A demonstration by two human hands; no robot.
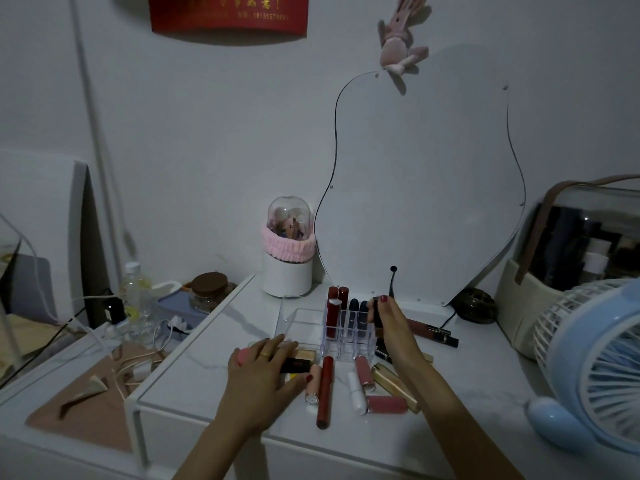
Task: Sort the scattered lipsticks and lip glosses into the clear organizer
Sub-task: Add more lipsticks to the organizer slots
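The clear organizer (304,318) stands on the white table, with several red and dark lipsticks (337,308) upright in its slots. My right hand (389,323) holds a black lipstick (376,315) at the organizer's right edge, just over a slot. My left hand (259,370) lies flat on a black lipstick (294,365), in front of the organizer's open tray. Scattered in front lie a long dark red lip gloss (325,393), a peach tube (312,384), a white tube (356,393), pink glosses (364,373) and a gold lipstick (393,382). A brown gloss (431,330) lies at right.
A curved mirror (422,188) leans on the wall behind. A white brush holder with a dome (287,268) stands at its left. A blue fan (595,358) and a storage case (588,247) crowd the right. Cables, a bottle (135,296) and a jar (207,292) lie left.
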